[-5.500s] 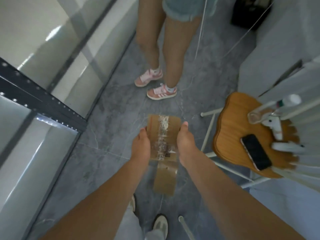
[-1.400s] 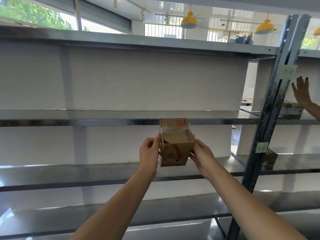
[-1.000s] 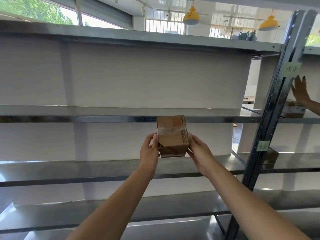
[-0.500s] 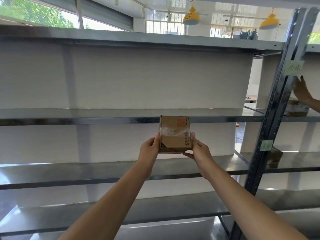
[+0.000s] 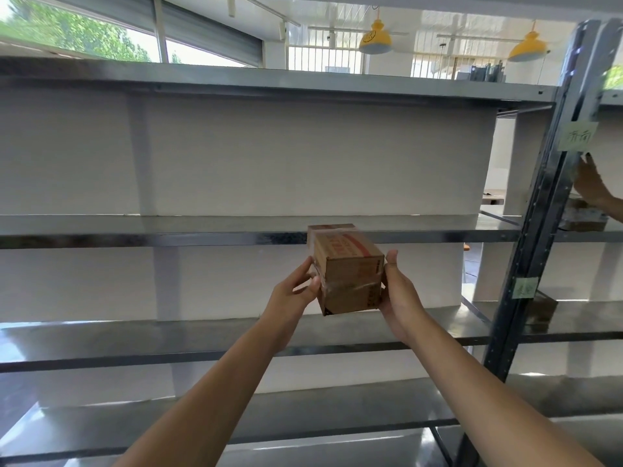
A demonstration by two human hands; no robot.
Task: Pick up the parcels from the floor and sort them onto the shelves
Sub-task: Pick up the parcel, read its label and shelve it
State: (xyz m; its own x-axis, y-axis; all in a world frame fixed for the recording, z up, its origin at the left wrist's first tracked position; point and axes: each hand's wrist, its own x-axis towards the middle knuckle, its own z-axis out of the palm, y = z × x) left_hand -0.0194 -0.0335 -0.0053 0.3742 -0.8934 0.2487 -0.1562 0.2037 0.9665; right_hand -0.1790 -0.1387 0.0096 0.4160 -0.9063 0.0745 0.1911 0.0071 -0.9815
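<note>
left hand (image 5: 292, 299) with fingers spread and thumb tip pressed on the near left edge of the cardboard parcel (image 5: 347, 269); right hand (image 5: 397, 291) flat along the parcel's right end, thumb up beside the top corner, so the parcel is clamped between the two palms. the parcel is held in the air in front of the metal shelving (image 5: 236, 230), its top level with the lip of the middle shelf and its base above the shelf below, touching neither. judged from the relaxed two-hand grip and its compact form, the parcel is probably light and stiff, its board walls resisting a squeeze at the ends; the band of clear tape (image 5: 347, 288) around the middle looks glossy and may be slippery, so the bare cardboard ends and lower edges are the better places to hold. appearance: a brown rectangular box, tilted slightly, with red printing on the top face, dark marks down the right edge, and wrinkled tape catching the light. farther right, a steel upright (image 5: 539, 230) carries a green paper label (image 5: 577, 136), and another person's hand (image 5: 591, 183) reaches at a parcel in the neighbouring bay.
</note>
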